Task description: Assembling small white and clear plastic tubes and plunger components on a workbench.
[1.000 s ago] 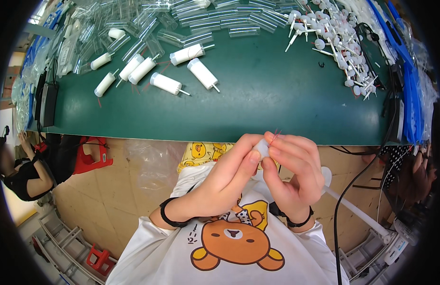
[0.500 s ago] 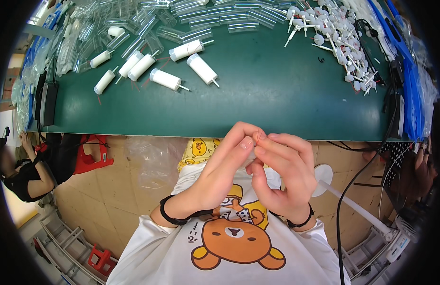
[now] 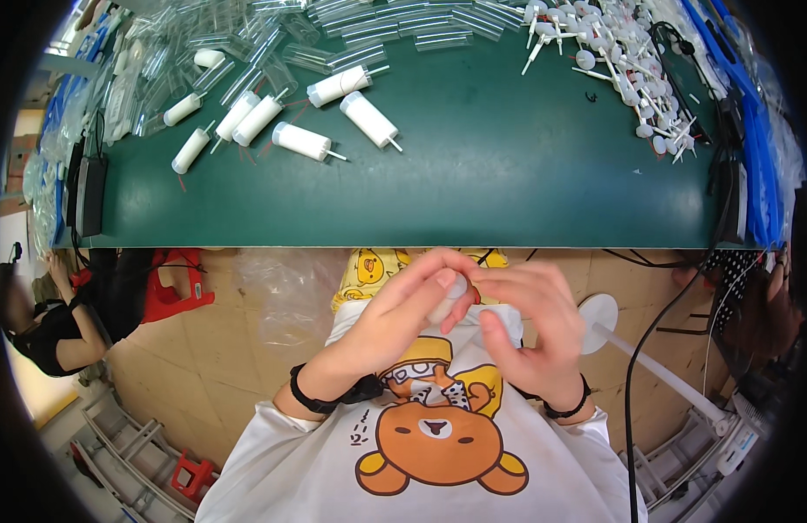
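My left hand (image 3: 401, 301) is closed round a small whitish cylinder (image 3: 451, 295). Its rounded pale end shows between the thumb and fingers; the rest is hidden. My right hand (image 3: 536, 318), a little blurred, is beside it with fingers stretched toward the left fingertips and the thumb held apart. Nothing shows in its grasp. Both hands are in front of my shirt, just below the near edge of the green table (image 3: 473, 192). On the table lie several white cylinders, among them one with a thin white rod (image 3: 369, 120) and one with a red wire (image 3: 191, 151).
Clear plastic tubes (image 3: 360, 33) are heaped at the far left and middle. White discs on thin stems (image 3: 630, 83) are piled at the far right. A black cable (image 3: 634, 375) hangs at my right, near a white stand (image 3: 656, 375). A person (image 3: 63, 314) sits at far left.
My hands have shifted slightly down toward my body. My right thumb has come away from the left hand, and more of the whitish cylinder shows in my left hand.
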